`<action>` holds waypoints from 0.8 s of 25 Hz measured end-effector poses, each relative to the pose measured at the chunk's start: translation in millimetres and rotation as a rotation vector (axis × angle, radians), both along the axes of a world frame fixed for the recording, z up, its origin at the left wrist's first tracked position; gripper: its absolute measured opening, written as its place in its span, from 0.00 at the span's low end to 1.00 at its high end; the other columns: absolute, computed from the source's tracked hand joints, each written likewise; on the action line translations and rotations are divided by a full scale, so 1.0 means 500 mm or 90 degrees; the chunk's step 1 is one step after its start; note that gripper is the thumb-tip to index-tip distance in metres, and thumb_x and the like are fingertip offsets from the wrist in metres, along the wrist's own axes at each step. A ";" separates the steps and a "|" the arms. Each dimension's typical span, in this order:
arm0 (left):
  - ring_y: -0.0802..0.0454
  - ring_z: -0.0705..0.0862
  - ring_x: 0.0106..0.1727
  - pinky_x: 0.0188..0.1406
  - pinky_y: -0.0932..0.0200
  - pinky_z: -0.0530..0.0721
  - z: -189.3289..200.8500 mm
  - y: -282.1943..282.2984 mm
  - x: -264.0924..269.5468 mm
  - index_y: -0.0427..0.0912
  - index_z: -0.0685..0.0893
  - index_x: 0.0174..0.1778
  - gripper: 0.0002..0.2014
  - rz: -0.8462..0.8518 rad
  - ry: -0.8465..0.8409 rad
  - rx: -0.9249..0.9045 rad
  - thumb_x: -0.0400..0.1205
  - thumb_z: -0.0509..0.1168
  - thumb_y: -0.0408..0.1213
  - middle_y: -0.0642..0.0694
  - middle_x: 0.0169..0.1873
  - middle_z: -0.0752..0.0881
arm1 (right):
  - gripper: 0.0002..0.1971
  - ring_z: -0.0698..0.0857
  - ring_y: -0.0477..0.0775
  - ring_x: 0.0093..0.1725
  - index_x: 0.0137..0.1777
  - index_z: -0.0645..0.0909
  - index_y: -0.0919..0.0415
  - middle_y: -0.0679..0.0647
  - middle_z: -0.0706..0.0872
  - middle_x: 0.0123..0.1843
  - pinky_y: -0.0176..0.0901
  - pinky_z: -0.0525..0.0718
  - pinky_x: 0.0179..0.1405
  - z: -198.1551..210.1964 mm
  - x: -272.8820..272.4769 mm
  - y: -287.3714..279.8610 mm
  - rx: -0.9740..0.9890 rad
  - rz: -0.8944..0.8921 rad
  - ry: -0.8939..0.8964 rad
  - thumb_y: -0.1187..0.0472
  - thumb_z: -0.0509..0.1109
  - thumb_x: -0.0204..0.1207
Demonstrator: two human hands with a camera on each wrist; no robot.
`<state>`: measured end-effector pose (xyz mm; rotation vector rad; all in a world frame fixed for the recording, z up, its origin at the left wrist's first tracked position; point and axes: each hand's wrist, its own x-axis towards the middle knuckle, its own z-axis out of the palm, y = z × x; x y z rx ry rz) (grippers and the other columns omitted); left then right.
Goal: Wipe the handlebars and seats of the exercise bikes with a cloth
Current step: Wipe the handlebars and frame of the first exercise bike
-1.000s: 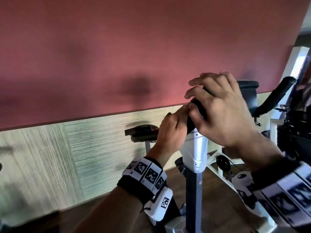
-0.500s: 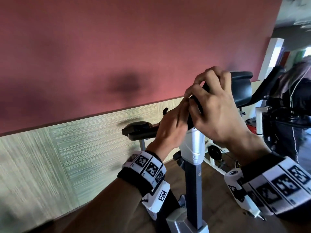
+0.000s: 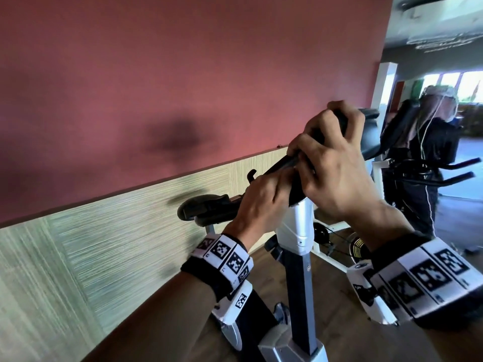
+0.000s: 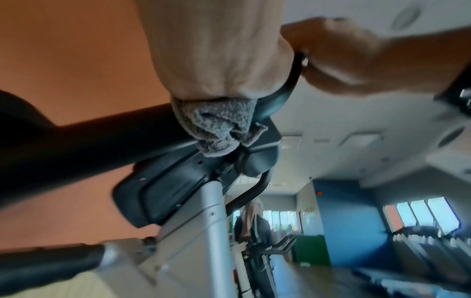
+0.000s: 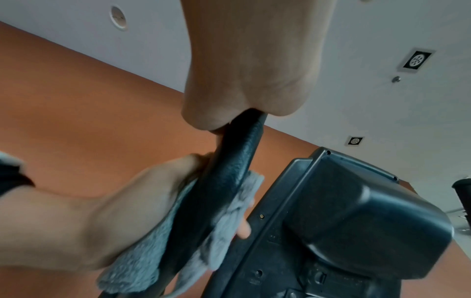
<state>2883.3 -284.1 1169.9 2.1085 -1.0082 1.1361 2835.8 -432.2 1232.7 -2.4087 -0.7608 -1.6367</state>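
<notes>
One grey cloth [image 5: 224,219] is in use. It is wrapped around the black handlebar [image 5: 229,177] of the nearest exercise bike [image 3: 300,231], low on the bar where it rises from the centre of the bike, just beside the console [image 5: 356,211]. The left hand [image 3: 261,205] has its fingers curled around cloth and bar together; in the left wrist view a fold of cloth [image 4: 219,129] bulges out below the fist. The right hand [image 3: 337,165] closes on the same bar directly above, bare, with no cloth under it. The two hands touch.

One silver post [image 3: 300,223] carries the handlebar and drops into a dark grey column [image 3: 300,296] below. One further grip [image 3: 206,207] of the bar projects to the left, free of both hands.

A second exercise bike [image 3: 376,173], white-framed, stands just beyond on the right. One other person [image 3: 431,152] is at it.

A red wall [image 3: 183,74] with one pale panelled lower band [image 3: 104,244] runs close along the left side. Brown floor [image 3: 339,322] lies open to the right of the column.
</notes>
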 end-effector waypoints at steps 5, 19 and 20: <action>0.39 0.77 0.23 0.26 0.59 0.62 -0.012 0.028 0.025 0.32 0.83 0.57 0.17 0.062 -0.024 0.040 0.83 0.51 0.33 0.39 0.28 0.84 | 0.10 0.62 0.74 0.73 0.49 0.86 0.61 0.61 0.77 0.61 0.56 0.59 0.74 0.004 0.007 0.008 0.003 -0.003 0.029 0.66 0.64 0.74; 0.35 0.81 0.26 0.25 0.49 0.74 0.010 -0.003 -0.021 0.26 0.82 0.63 0.14 -0.067 0.084 -0.068 0.86 0.56 0.28 0.37 0.32 0.85 | 0.15 0.52 0.81 0.84 0.60 0.83 0.60 0.65 0.72 0.78 0.83 0.50 0.80 -0.017 -0.008 0.007 -0.017 -0.094 0.043 0.60 0.60 0.78; 0.36 0.83 0.31 0.29 0.46 0.77 0.003 0.003 -0.024 0.27 0.84 0.62 0.15 -0.070 0.111 -0.115 0.90 0.55 0.31 0.36 0.37 0.87 | 0.15 0.51 0.80 0.85 0.60 0.82 0.60 0.65 0.71 0.80 0.81 0.42 0.83 -0.019 -0.012 0.008 -0.018 -0.104 0.041 0.59 0.60 0.78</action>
